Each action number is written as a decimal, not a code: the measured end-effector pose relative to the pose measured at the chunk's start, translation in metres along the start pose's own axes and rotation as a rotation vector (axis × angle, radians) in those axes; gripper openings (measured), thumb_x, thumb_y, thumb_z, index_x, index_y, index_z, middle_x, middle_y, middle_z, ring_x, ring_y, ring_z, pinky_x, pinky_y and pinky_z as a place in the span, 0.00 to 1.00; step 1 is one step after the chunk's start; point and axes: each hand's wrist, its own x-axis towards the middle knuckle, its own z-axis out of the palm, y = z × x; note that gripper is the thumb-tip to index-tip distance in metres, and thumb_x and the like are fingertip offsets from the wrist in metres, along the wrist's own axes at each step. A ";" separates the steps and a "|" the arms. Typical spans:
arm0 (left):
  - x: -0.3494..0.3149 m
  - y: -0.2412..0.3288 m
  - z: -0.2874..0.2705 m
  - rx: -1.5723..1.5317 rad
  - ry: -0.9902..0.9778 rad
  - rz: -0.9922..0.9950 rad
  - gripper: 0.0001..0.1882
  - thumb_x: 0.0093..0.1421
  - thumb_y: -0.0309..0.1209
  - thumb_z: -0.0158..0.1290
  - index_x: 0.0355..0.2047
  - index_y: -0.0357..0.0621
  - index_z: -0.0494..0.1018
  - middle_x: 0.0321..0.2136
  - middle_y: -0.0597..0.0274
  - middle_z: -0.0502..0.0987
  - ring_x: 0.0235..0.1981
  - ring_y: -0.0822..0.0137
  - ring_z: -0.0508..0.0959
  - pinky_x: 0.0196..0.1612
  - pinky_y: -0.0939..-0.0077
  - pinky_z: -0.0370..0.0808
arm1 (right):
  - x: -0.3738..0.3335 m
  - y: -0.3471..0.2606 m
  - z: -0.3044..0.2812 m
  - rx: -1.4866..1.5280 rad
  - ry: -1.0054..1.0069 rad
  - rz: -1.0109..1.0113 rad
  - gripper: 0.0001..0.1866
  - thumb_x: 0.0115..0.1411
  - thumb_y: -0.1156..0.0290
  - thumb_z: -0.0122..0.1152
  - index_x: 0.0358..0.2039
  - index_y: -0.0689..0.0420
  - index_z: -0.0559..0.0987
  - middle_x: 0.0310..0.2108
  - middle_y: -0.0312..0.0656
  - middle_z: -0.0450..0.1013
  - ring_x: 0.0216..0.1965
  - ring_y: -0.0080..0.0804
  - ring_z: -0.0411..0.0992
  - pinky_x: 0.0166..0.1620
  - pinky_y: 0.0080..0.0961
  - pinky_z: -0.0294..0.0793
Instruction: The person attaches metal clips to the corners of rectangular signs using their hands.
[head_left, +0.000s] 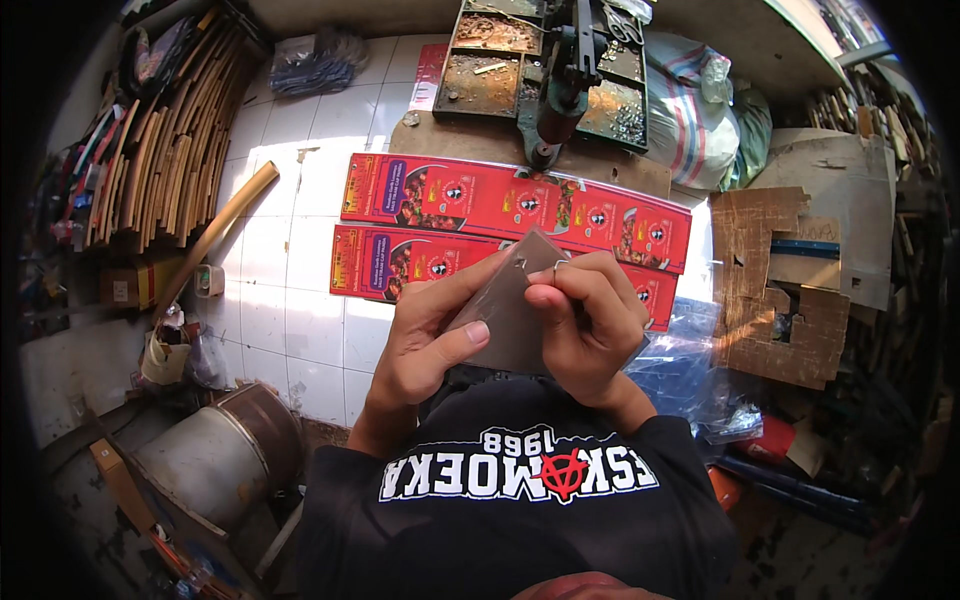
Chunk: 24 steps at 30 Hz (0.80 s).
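My left hand (425, 335) grips a grey-brown, slightly shiny flat sheet or thin stack of sheets (505, 325) by its left side, thumb on top. The sheet is tilted in front of my chest, one corner pointing away from me, with a small hole near that corner. Beside the hole, my right hand (595, 325) pinches a small thin loop (556, 270) that looks like a metal ring. Whether the loop passes through the hole cannot be made out. Beyond my hands lie two long red printed strips (620, 225), the nearer one (362, 262) partly covered by my hands.
A dark hand press (562, 110) stands behind the strips, by a compartment tray (480, 85) of small metal parts. Striped sacks (690, 120) and cut cardboard (755, 330) lie right, clear plastic sheets (685, 370) nearer. Left are stacked boards (165, 165), a curved pole (225, 225) and a metal drum (215, 455).
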 end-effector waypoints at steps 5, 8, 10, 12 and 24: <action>0.002 0.001 0.002 0.011 -0.004 0.019 0.35 0.51 0.32 0.49 0.60 0.26 0.63 0.44 0.45 0.78 0.45 0.65 0.78 0.50 0.77 0.70 | 0.002 -0.001 -0.001 0.014 -0.019 0.024 0.07 0.53 0.76 0.69 0.29 0.62 0.79 0.24 0.41 0.73 0.21 0.30 0.71 0.22 0.22 0.68; 0.002 0.001 0.003 0.002 -0.002 0.022 0.35 0.51 0.32 0.49 0.60 0.26 0.63 0.44 0.45 0.78 0.44 0.66 0.78 0.50 0.77 0.71 | 0.003 -0.002 -0.003 0.021 -0.043 0.034 0.06 0.54 0.75 0.68 0.29 0.62 0.79 0.24 0.41 0.73 0.21 0.30 0.72 0.22 0.23 0.68; 0.001 0.000 0.003 -0.006 0.001 0.024 0.35 0.52 0.32 0.49 0.60 0.26 0.63 0.44 0.45 0.78 0.44 0.66 0.78 0.50 0.77 0.71 | 0.003 -0.001 -0.004 0.030 -0.061 0.029 0.06 0.54 0.75 0.68 0.29 0.62 0.78 0.24 0.42 0.73 0.21 0.31 0.72 0.22 0.23 0.68; 0.000 -0.001 0.002 -0.004 0.000 0.019 0.35 0.51 0.32 0.49 0.60 0.26 0.63 0.44 0.45 0.78 0.44 0.65 0.78 0.49 0.77 0.71 | 0.004 -0.003 -0.004 0.034 -0.068 0.045 0.06 0.54 0.75 0.68 0.28 0.62 0.78 0.24 0.41 0.73 0.21 0.31 0.72 0.23 0.23 0.68; -0.003 -0.002 0.007 -0.013 0.017 0.016 0.35 0.52 0.31 0.49 0.61 0.26 0.61 0.44 0.44 0.77 0.44 0.66 0.78 0.51 0.77 0.70 | -0.008 -0.002 -0.003 -0.125 -0.004 -0.067 0.08 0.53 0.76 0.70 0.30 0.61 0.77 0.26 0.41 0.74 0.25 0.29 0.73 0.26 0.21 0.71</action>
